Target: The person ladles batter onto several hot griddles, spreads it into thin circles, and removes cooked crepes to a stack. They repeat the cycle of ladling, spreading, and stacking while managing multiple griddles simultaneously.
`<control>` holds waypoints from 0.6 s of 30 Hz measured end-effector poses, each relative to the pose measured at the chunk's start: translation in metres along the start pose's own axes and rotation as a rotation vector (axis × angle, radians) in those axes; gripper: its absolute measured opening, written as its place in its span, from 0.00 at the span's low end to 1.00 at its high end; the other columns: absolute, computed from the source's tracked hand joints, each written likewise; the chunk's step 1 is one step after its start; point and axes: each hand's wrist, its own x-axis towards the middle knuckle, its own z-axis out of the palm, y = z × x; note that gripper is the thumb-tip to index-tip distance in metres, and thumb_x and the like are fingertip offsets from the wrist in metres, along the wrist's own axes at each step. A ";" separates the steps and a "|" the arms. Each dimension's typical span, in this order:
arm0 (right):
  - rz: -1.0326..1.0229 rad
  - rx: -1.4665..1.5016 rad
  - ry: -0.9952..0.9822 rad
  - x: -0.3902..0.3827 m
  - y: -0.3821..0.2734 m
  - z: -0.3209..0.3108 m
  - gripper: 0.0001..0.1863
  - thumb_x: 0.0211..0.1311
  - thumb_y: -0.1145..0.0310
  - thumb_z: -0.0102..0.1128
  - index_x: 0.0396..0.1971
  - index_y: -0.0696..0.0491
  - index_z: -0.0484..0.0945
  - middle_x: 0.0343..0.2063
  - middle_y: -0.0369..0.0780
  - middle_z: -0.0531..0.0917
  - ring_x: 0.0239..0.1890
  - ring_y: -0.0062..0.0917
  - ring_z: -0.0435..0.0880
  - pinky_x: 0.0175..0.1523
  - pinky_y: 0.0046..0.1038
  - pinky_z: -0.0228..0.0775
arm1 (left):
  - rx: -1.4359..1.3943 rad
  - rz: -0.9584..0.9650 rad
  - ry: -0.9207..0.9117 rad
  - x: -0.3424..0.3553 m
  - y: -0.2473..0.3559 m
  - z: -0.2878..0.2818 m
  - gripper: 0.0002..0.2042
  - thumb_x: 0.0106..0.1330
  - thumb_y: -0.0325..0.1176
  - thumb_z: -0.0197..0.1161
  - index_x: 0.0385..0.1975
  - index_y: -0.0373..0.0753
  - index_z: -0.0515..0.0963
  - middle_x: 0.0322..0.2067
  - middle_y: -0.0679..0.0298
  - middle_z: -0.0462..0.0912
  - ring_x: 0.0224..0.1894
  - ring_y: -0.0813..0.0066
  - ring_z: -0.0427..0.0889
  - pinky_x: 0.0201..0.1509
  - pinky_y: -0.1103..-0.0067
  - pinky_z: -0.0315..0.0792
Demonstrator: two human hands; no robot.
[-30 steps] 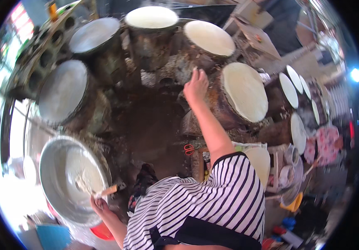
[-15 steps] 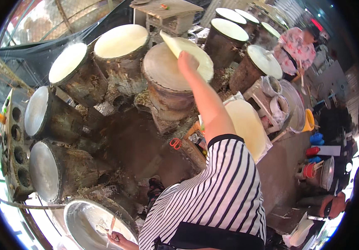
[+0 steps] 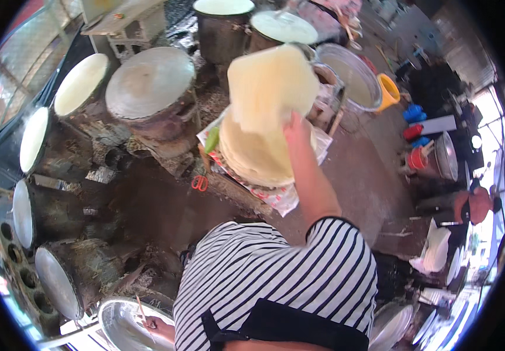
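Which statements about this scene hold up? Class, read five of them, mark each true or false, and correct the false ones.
1. The right hand holds a pale sheet. True.
2. The left hand is empty. False: it holds a wooden-handled tool.
3. In this view, the held sheet partly covers a stack of pale sheets. True.
4. The red-handled scissors are in the right hand. False: they are apart from both hands.
5. A yellow container is beside a round basin. True.
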 end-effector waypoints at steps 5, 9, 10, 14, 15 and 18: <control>1.248 1.532 0.196 -0.132 0.095 0.053 0.16 0.58 0.74 0.49 0.48 0.55 0.68 0.45 0.41 0.76 0.48 0.33 0.75 0.49 0.38 0.70 | -0.026 0.050 -0.108 0.016 -0.010 0.007 0.19 0.62 0.20 0.47 0.54 0.29 0.59 0.39 0.57 0.64 0.40 0.69 0.65 0.49 0.76 0.62; 1.183 1.488 0.201 -0.142 0.104 0.048 0.15 0.60 0.70 0.50 0.46 0.56 0.68 0.44 0.42 0.76 0.46 0.34 0.76 0.49 0.39 0.70 | -0.024 0.068 -0.156 0.013 -0.021 0.002 0.19 0.63 0.20 0.46 0.55 0.29 0.58 0.40 0.57 0.64 0.42 0.69 0.65 0.51 0.76 0.62; 1.151 1.439 0.172 -0.140 0.114 0.041 0.14 0.60 0.68 0.50 0.46 0.56 0.68 0.44 0.43 0.76 0.46 0.34 0.76 0.47 0.38 0.71 | -0.019 0.077 -0.171 0.012 -0.025 0.001 0.19 0.63 0.20 0.46 0.55 0.29 0.58 0.41 0.56 0.64 0.42 0.69 0.65 0.52 0.76 0.61; 1.092 1.236 -0.054 -0.139 0.101 0.012 0.14 0.62 0.61 0.50 0.41 0.56 0.69 0.36 0.44 0.77 0.36 0.33 0.80 0.35 0.34 0.76 | 0.021 0.060 -0.236 0.001 -0.069 -0.014 0.19 0.64 0.20 0.46 0.55 0.28 0.56 0.42 0.55 0.64 0.44 0.67 0.65 0.55 0.76 0.60; 1.073 1.084 -0.258 -0.144 0.112 0.002 0.14 0.62 0.60 0.50 0.38 0.56 0.70 0.29 0.42 0.77 0.28 0.30 0.79 0.27 0.31 0.73 | -0.386 -0.161 -0.143 0.008 -0.099 -0.022 0.20 0.63 0.20 0.47 0.55 0.28 0.57 0.37 0.59 0.63 0.38 0.71 0.64 0.47 0.79 0.61; 1.046 0.588 -0.538 -0.146 0.127 -0.017 0.15 0.62 0.58 0.49 0.25 0.56 0.73 0.11 0.37 0.72 0.09 0.22 0.70 0.10 0.26 0.58 | -1.660 -0.719 0.223 0.041 -0.171 -0.024 0.24 0.58 0.19 0.52 0.56 0.29 0.60 0.20 0.68 0.61 0.20 0.82 0.62 0.25 0.88 0.64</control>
